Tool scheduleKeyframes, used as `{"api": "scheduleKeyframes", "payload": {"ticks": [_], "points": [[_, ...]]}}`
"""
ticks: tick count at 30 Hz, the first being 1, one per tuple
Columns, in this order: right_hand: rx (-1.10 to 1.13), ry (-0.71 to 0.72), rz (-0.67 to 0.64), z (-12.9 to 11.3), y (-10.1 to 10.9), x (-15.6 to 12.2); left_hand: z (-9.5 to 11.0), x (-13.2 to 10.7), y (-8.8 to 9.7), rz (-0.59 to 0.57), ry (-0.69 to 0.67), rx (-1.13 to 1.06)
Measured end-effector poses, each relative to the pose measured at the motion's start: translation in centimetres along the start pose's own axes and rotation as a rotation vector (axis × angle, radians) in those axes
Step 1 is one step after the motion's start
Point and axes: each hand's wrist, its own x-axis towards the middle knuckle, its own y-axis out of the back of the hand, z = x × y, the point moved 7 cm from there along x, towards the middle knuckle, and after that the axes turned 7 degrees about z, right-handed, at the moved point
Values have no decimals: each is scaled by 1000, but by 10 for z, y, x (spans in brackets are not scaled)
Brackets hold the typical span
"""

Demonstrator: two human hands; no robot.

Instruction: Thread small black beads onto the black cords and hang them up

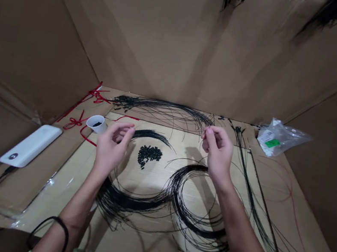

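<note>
My left hand (110, 145) hovers above the left part of the board, thumb and fingertips brought together. My right hand (219, 156) is raised on the other side in a similar pinch. What either pinch holds, if anything, is too thin or hidden to make out. On the board between them lies a pile of small black beads or bead-like pieces (149, 154). Coils of thin black cord (132, 201) spread nearer me, with another looped coil (179, 184) beneath my right forearm. A short black cord bundle (154, 134) curves behind the pile.
A white cup (95, 123) holding black pieces stands beside my left hand. At left lie a white power bank (31, 145) and red ribbons (74, 121). More cords (165, 107) line the back; a clear plastic bag (279, 137) sits at right. Cardboard walls (158, 33) enclose the table.
</note>
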Motion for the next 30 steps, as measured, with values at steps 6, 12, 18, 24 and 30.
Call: {"api": "scheduleKeyframes", "payload": {"ticks": [6, 12, 18, 24, 30], "points": [[227, -293, -100, 9, -22, -44, 18, -75, -58, -306, 414, -395], [335, -473, 1, 35, -30, -68, -3, -127, -124, -427, 585, -578], [369, -548, 27, 37, -32, -83, -9, -151, -137, -517, 613, -583], [127, -415, 15, 43, -29, -87, -1, -142, -122, -518, 478, -411], [-114, -212, -80, 35, -31, -91, -3, -115, -89, -287, 359, -357]]}}
